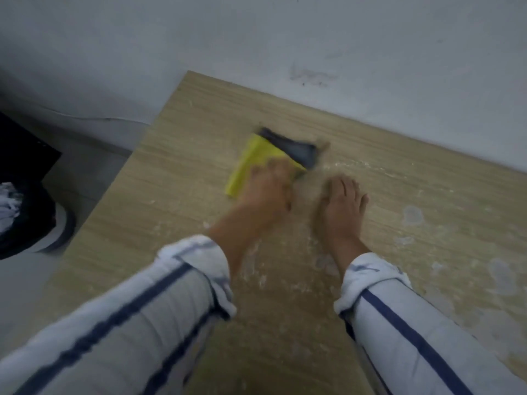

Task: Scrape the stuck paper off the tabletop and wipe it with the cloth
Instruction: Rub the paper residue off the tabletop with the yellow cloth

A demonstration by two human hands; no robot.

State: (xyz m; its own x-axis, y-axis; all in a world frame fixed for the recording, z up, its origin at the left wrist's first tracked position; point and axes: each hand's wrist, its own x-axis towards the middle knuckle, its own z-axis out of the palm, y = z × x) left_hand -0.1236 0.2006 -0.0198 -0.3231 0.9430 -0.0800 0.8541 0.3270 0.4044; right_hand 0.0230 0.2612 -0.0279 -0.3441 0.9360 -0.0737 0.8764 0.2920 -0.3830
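Observation:
A yellow cloth (251, 163) lies on the light wooden tabletop (176, 178), with a dark grey-blue part (296, 151) at its far side. My left hand (266, 192) presses on the cloth's near right edge, fingers over it; the image is blurred by motion. Just to the right, apart from the cloth, my right hand (340, 205) rests on the table with fingers curled down and nothing visible in it. Whitish paper residue (412, 215) and pale crumbs mark the tabletop around and to the right of my hands. No scraper can be made out.
A grey-white wall (313, 47) runs along the table's far edge. Left of the table, on the floor, stands a dark bin (25, 218) with white crumpled material inside, beside a black object (22, 152). The table's left edge (114, 181) drops to the floor.

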